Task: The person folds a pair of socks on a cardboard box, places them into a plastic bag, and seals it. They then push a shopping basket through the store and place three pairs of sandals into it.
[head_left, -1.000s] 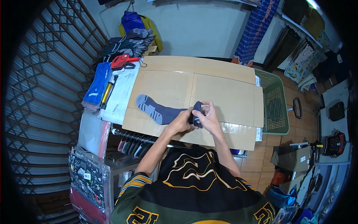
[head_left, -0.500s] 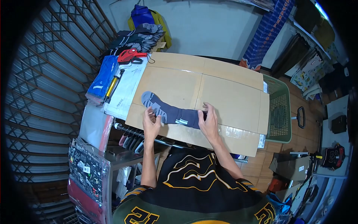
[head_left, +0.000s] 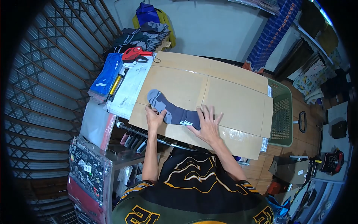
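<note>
A dark grey sock (head_left: pixel 175 113) with pale grey toe, heel and stripes lies flat on a cardboard sheet (head_left: pixel 179 80), toe toward the upper left. At its foot, my left hand (head_left: pixel 153 117) has the edge near the heel between thumb and fingers. My right hand (head_left: pixel 209 127) rests on the cuff end with fingers spread, thumb along the lower edge; it covers part of the cuff.
Left of the cardboard are a red price-label gun (head_left: pixel 133 55), a blue packaged item (head_left: pixel 107 72) and a yellow-and-black tool (head_left: pixel 116 85). Dark grey socks (head_left: pixel 149 35) are piled behind. A green plastic basket (head_left: pixel 281 112) stands at the right.
My right hand has come down and spread over the sock's cuff. My left hand has closed in on the heel side. The whole view has shifted slightly.
</note>
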`<act>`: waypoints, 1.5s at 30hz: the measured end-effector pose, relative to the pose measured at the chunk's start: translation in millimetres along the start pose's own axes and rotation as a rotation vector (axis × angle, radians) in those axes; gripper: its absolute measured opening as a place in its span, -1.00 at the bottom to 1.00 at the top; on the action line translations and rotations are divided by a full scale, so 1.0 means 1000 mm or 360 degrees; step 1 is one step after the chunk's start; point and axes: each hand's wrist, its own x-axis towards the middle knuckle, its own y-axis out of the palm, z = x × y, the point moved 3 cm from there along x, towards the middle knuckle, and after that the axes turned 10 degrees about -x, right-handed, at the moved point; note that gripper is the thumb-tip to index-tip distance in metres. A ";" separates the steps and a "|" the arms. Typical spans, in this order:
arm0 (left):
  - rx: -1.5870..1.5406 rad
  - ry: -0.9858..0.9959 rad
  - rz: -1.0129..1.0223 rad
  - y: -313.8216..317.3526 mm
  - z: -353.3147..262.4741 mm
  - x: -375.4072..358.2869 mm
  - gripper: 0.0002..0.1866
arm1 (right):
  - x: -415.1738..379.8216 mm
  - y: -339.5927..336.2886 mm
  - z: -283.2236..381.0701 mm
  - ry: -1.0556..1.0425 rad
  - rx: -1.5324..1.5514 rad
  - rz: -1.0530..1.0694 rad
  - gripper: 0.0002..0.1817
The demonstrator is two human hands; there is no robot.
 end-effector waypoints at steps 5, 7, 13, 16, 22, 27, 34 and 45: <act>-0.0600 0.0022 0.0106 0.007 0.015 0.010 -0.18 | 0.009 0.037 0.016 -0.0302 0.0087 -0.0184 -0.18; -0.0762 0.0098 0.0097 0.010 -0.004 0.000 -0.29 | 0.012 0.042 0.021 -0.0298 -0.0002 -0.0260 -0.21; -0.0548 0.0623 0.0361 0.020 -0.048 -0.035 -0.61 | 0.020 0.033 0.024 -0.0173 0.0537 -0.0301 0.04; -0.0204 0.1098 0.0647 0.016 -0.072 -0.056 -0.69 | 0.009 0.023 0.003 0.0089 0.1131 -0.0460 0.02; 0.0451 0.1084 0.1190 0.022 -0.067 -0.058 -0.39 | -0.024 0.041 -0.030 0.0434 0.1164 -0.0587 -0.03; 0.0585 0.1331 0.1230 0.038 -0.091 -0.040 0.30 | -0.027 0.041 -0.020 0.0242 0.0799 -0.0477 0.12; 0.0615 0.1215 0.1678 0.068 -0.082 -0.022 0.19 | -0.026 0.045 -0.016 0.0216 0.0594 -0.0524 0.09; 0.0663 0.1334 0.1169 0.045 -0.077 -0.074 0.14 | -0.030 0.034 -0.008 0.0201 0.0542 -0.0538 0.00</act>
